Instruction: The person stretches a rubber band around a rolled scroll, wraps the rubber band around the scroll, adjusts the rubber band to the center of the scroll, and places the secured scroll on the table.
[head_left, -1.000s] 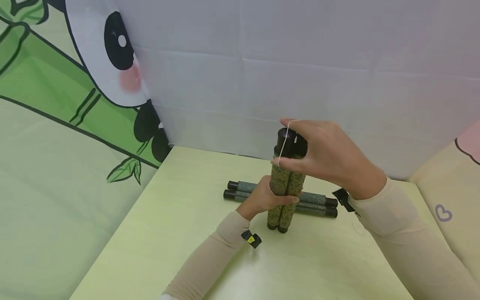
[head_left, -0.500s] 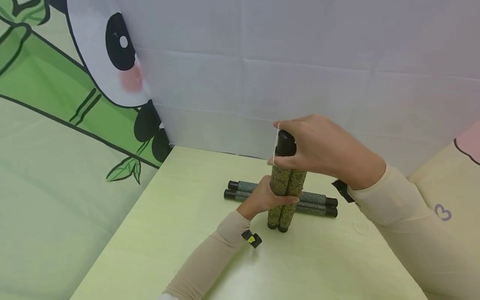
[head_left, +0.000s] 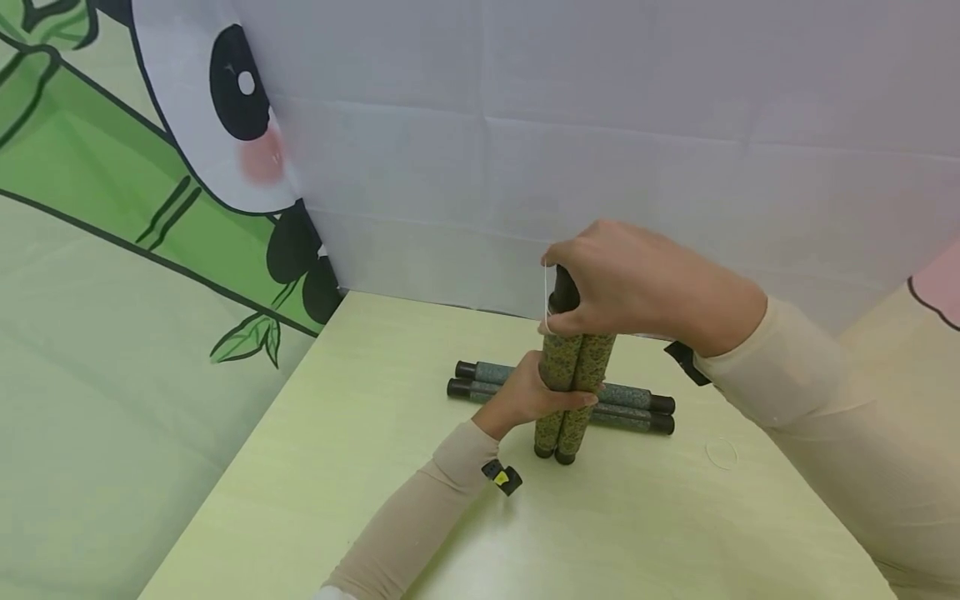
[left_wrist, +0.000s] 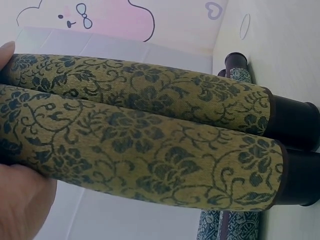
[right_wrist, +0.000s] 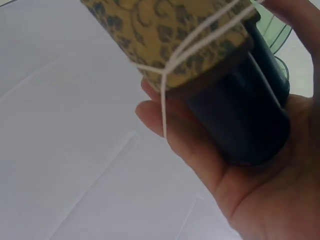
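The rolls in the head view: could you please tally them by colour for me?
Olive-yellow floral fabric rolls with black ends, held in the left hand: 2
Dark green patterned fabric rolls with black ends, lying on the pale yellow-green table: 2
Total: 4

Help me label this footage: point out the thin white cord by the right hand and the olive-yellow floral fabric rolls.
Thin white cord [right_wrist: 166, 72]: right wrist view, where its strands meet.
Olive-yellow floral fabric rolls [left_wrist: 142, 140]: left wrist view, nearer roll's patterned middle.
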